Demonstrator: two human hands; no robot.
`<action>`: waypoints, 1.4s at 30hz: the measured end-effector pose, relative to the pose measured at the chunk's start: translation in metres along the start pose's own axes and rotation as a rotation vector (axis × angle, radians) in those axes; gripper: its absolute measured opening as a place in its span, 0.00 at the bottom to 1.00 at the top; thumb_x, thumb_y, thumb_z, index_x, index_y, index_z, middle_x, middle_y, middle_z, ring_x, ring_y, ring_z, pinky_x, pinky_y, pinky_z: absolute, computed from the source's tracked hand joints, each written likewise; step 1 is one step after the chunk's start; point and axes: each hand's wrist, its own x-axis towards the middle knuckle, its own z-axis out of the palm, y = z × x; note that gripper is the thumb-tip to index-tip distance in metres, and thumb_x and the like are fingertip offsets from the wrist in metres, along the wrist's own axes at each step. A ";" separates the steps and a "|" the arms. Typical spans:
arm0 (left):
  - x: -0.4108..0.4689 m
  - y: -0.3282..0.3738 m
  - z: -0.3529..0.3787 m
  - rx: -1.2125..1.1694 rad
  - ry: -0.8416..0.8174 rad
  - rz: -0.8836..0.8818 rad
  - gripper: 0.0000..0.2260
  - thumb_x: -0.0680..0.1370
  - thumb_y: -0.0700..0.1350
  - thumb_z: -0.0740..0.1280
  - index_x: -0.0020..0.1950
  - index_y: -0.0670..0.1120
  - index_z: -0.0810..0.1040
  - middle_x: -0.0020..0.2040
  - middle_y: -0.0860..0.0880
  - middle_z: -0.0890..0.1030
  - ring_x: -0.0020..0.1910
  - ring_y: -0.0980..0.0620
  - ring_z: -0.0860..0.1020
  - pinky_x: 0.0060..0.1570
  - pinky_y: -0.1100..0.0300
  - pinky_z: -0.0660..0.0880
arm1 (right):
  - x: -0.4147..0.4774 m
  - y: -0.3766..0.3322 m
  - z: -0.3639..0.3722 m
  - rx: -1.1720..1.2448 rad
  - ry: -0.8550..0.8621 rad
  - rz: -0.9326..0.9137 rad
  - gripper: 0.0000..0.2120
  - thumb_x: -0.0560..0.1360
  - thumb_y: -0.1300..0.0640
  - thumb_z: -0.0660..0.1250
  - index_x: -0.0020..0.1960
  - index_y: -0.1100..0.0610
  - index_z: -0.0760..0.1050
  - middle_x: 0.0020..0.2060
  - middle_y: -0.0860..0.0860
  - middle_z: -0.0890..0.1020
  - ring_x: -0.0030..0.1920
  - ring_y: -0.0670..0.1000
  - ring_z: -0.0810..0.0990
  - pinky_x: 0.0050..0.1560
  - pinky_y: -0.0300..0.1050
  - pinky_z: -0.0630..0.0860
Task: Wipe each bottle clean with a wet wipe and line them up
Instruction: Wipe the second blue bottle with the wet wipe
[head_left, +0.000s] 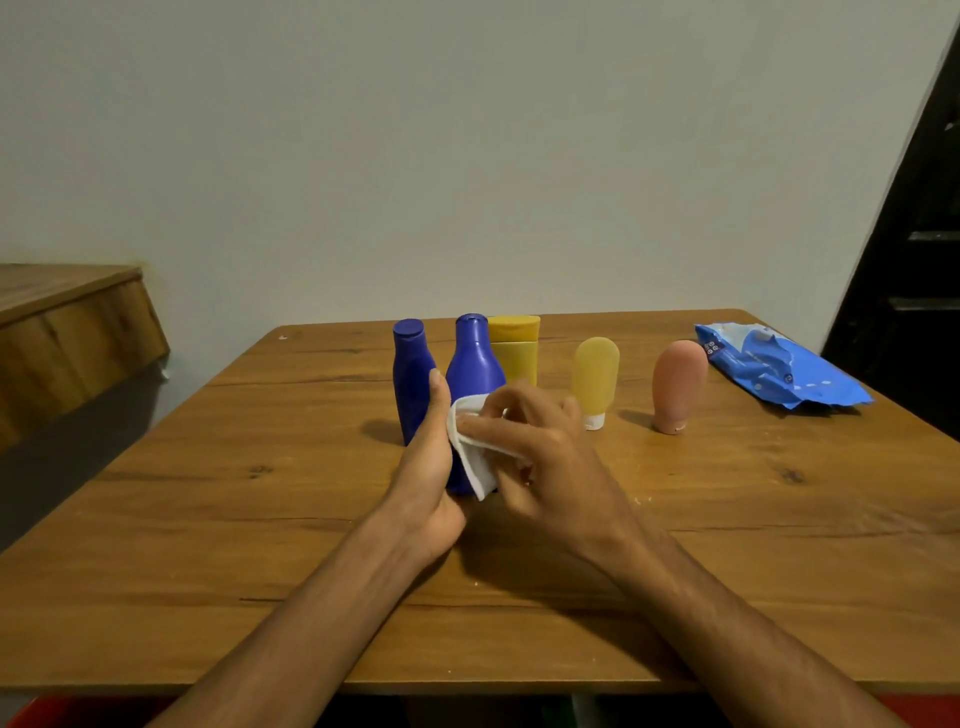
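Bottles stood across the tabletop (260, 519). From the left I saw a dark blue bottle (413, 374), then a second blue bottle (475, 364) nearer me. My left hand (426, 478) gripped it, fingers curled round it. My right hand (540, 452) pinched a white wet wipe (472, 457) against it. Further right stood a yellow capped bottle (514, 348), a yellow tube (596, 379), a pink tube (678, 387) and a blue wipes pack (779, 369).

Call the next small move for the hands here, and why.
Probably slide the white wipe up over the neck and cap of the near blue bottle. The left hand grips that bottle low on its body, the right hand pinches the wipe against its side, and the upper part shows bare above the wipe. It is in front of the far blue bottle, not yet in line.
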 end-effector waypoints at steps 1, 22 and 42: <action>0.000 0.002 0.000 -0.017 -0.005 -0.027 0.34 0.71 0.66 0.70 0.67 0.41 0.75 0.53 0.39 0.81 0.54 0.41 0.81 0.51 0.46 0.79 | -0.001 0.000 -0.001 0.008 -0.025 -0.001 0.15 0.73 0.56 0.62 0.58 0.50 0.80 0.50 0.48 0.76 0.49 0.36 0.65 0.43 0.47 0.70; -0.001 0.011 0.007 -0.084 0.041 0.035 0.31 0.75 0.67 0.61 0.61 0.40 0.78 0.51 0.41 0.84 0.48 0.43 0.83 0.51 0.45 0.78 | 0.000 0.007 -0.001 0.207 0.141 0.201 0.11 0.73 0.57 0.67 0.52 0.56 0.83 0.43 0.48 0.77 0.44 0.47 0.76 0.45 0.46 0.76; -0.007 0.005 0.010 0.120 -0.048 0.161 0.27 0.76 0.62 0.63 0.65 0.43 0.75 0.53 0.40 0.83 0.49 0.44 0.82 0.52 0.47 0.79 | -0.001 0.010 0.000 0.137 0.223 0.061 0.17 0.74 0.51 0.61 0.55 0.58 0.80 0.49 0.52 0.78 0.47 0.53 0.77 0.39 0.52 0.80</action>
